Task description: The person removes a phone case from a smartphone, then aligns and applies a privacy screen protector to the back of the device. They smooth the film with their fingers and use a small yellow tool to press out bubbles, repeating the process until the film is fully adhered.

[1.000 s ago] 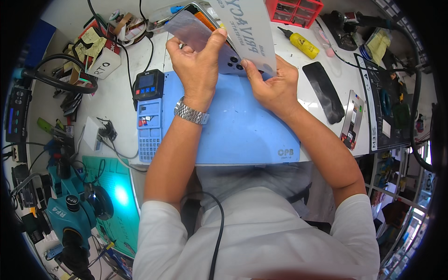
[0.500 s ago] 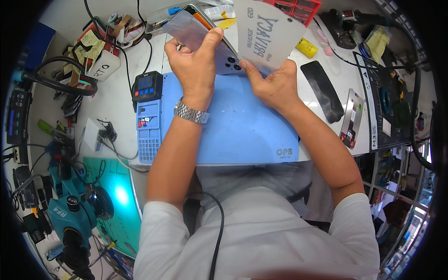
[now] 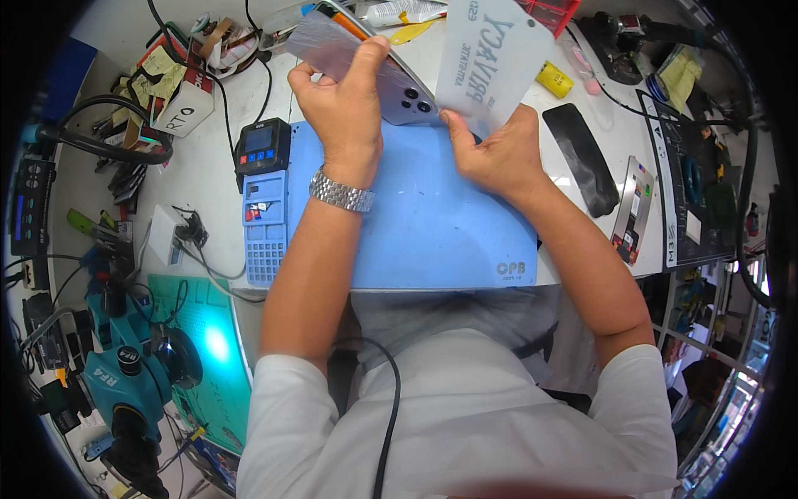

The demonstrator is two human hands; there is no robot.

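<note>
Above a blue mat (image 3: 432,224), the left hand (image 3: 349,100) clamps a phone (image 3: 366,58) face-away, steadying it, while the right hand (image 3: 490,154) pinches a translucent film (image 3: 490,62) by its lower edge, keeping its face untouched.

you have two hands up: your left hand (image 3: 345,100) and your right hand (image 3: 499,154). one phone (image 3: 399,83) sits between them, with three lenses showing on its back. one film sheet (image 3: 490,58) is there, and one more clear sheet (image 3: 324,46) over the phone. you have one blue mat (image 3: 432,224), one watch (image 3: 342,193), one black controller (image 3: 263,145), and one blue tray (image 3: 264,224). off to your right lie one black strip (image 3: 584,158) and one yellow block (image 3: 554,79). at lower left, count one microscope (image 3: 125,391) and one green mat (image 3: 204,349).
</note>
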